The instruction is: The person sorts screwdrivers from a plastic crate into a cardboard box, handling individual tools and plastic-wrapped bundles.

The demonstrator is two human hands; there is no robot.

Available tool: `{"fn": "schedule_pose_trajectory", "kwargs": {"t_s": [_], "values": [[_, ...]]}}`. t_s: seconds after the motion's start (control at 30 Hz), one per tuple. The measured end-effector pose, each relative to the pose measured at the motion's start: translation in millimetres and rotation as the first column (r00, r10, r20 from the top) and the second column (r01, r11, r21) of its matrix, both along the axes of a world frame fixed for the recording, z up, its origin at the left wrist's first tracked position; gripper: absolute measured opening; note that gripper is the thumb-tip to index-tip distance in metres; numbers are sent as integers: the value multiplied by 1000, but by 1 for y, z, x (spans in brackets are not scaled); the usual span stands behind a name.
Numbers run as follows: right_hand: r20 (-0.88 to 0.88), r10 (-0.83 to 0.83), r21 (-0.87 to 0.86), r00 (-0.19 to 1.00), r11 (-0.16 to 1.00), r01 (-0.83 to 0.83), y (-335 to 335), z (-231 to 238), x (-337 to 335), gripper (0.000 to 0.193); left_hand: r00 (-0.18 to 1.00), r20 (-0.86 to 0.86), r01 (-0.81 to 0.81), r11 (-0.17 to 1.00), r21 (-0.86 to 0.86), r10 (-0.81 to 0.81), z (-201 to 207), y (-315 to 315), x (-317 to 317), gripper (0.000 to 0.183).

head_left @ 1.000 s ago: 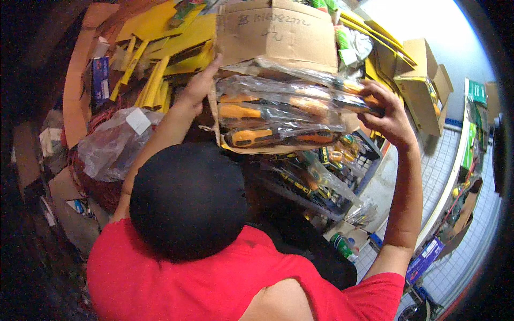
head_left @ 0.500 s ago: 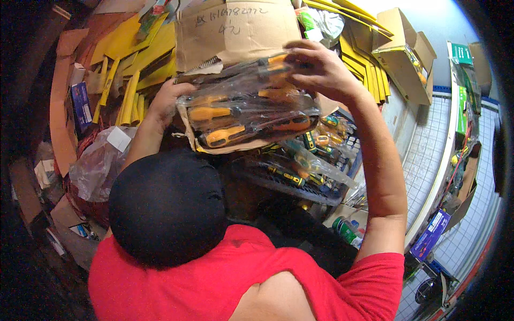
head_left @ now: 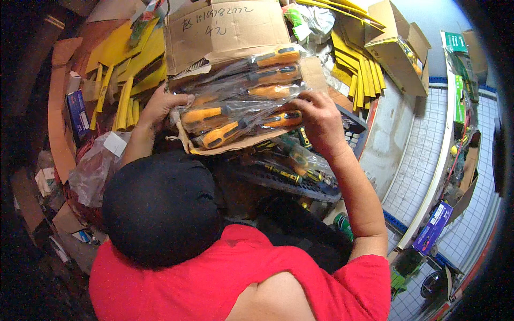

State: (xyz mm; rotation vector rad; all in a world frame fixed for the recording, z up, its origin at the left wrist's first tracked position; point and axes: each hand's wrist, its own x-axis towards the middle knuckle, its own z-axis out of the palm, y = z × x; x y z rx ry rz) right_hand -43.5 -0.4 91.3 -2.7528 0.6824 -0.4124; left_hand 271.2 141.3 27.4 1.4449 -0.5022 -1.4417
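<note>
An open cardboard box (head_left: 230, 29) is tilted in front of me, its raised flap marked by hand. In it lie several screwdrivers (head_left: 281, 56) with orange and black handles, under crinkled clear plastic bags (head_left: 235, 109). My left hand (head_left: 163, 107) grips the box's left side, thumb over the edge against the plastic; its other fingers are hidden. At the right front side, my right hand (head_left: 321, 117) is closed, its curled fingers pinching the plastic beside the lower handles.
Below the box, a dark plastic crate (head_left: 316, 193) holds bagged tools with yellow and black handles. Yellow strips (head_left: 131, 51) are stacked behind on both sides. A clear bag (head_left: 96, 171) lies at left. An open carton (head_left: 399, 51) and a white grid rack (head_left: 417, 144) stand at right.
My right hand has come down from the box's upper right to the lower right of the plastic bags. The box has shifted slightly left, and the orange handles show more plainly.
</note>
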Motion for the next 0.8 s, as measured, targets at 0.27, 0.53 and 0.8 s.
{"fn": "schedule_pose_trajectory", "kwargs": {"t_s": [0.27, 0.53, 0.8], "values": [[-46, -346, 169, 937, 922, 348, 1, -9, -25, 34, 973, 232, -15, 997, 77, -4, -7, 0, 4, 44], [-331, -294, 140, 897, 925, 354, -1, 3, 0, 21, 976, 211, -51, 999, 16, 46, -36, 10, 19, 35], [-134, -254, 949, 958, 244, 197, -24, 2, -28, 27, 990, 112, -90, 994, 62, 82, -15, 5, 6, 28]]}}
